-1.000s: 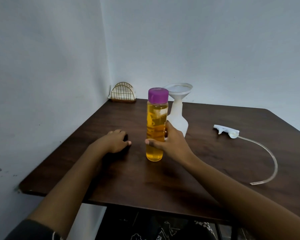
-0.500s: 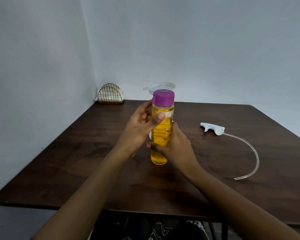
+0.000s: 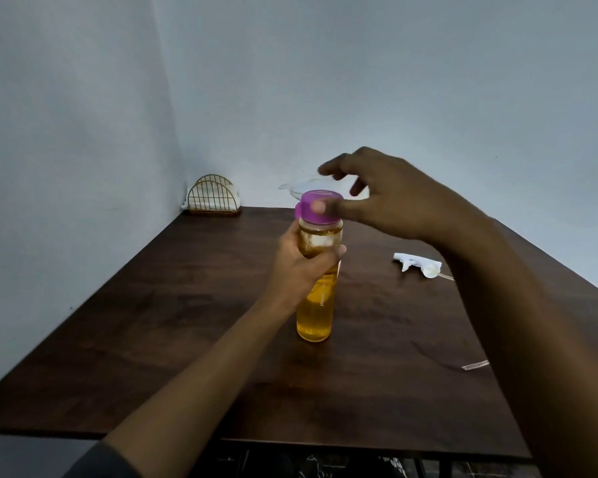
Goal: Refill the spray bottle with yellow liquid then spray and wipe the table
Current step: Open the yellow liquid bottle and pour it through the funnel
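Pale walls meet in a corner behind the dark wooden table [image 3: 187, 339], where a wire holder [image 3: 213, 195] sits. Near the table's middle the yellow-liquid bottle [image 3: 316, 312] stands upright, purple cap [image 3: 306, 207] topmost. The left hand [image 3: 302, 267] wraps its upper body; the right hand [image 3: 387, 198], blurred, lays its thumb on the cap, fingers arched above, grip unclear
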A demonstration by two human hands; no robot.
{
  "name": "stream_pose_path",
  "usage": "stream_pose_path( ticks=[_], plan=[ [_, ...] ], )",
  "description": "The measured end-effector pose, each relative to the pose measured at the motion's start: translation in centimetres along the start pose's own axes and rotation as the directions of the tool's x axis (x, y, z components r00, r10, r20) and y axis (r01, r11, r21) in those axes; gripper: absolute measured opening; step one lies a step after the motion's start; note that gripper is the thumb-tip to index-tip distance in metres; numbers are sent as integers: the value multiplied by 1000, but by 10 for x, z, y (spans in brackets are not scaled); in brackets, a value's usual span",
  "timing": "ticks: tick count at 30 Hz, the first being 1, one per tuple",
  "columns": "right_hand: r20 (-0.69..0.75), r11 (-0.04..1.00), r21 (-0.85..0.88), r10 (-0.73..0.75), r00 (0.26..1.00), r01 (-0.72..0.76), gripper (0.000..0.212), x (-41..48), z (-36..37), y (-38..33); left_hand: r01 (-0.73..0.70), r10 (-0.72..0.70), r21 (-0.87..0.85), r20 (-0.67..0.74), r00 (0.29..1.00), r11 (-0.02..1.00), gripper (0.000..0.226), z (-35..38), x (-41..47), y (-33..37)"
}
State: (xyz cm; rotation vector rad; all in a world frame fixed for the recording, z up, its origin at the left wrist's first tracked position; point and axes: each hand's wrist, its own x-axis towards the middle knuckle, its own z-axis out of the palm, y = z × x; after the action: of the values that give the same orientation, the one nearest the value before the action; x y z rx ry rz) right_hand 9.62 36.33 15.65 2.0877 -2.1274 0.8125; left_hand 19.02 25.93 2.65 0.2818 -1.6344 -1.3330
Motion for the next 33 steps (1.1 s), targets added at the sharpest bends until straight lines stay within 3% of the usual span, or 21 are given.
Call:
stream_pose_path(
  ticks=[3, 8, 13, 17, 22, 25, 29, 31, 33],
  plan=[
    [106, 999, -4, -49, 993, 50, 43, 19, 7, 6, -31, 32, -29, 25, 999, 999, 30, 0, 2, -5],
    [152, 979, 194, -89, 984, 59, 32, 33, 16, 20, -42, 43, -52, 20, 999, 998, 46, 0, 8, -11],
    [166, 931, 339, -198, 966, 133, 15, 40, 27, 24, -11, 27, -142, 105, 994, 990, 38, -2, 16, -15],
    [147, 915, 341, -279, 949, 216, 16, 42, 28, 27, -16, 46, -192, 151, 987, 981, 33, -3, 18, -18],
    [194, 918, 266, -350, 916, 295, 15, 47, 19, 26, 2, 32, -206, 160, 987, 979, 74, -1, 20, -16],
    [243, 868, 344, -450, 859, 357, 13, 47, 18, 24, 50, 14, -284, 216, 976, 958, 68, -4, 20, -17],
    [265, 872, 306, -464, 845, 383, 17, 45, 12, 25, 48, 9, -270, 205, 979, 962, 62, -5, 20, -16],
    [324, 901, 251, -422, 846, 353, 32, 42, 4, 26, 42, 10, -254, 199, 980, 966, 62, -4, 18, -17],
    [260, 921, 258, -356, 897, 291, 46, 35, -6, 22, 54, -5, -243, 198, 980, 969, 67, -4, 17, -17]
  ],
)
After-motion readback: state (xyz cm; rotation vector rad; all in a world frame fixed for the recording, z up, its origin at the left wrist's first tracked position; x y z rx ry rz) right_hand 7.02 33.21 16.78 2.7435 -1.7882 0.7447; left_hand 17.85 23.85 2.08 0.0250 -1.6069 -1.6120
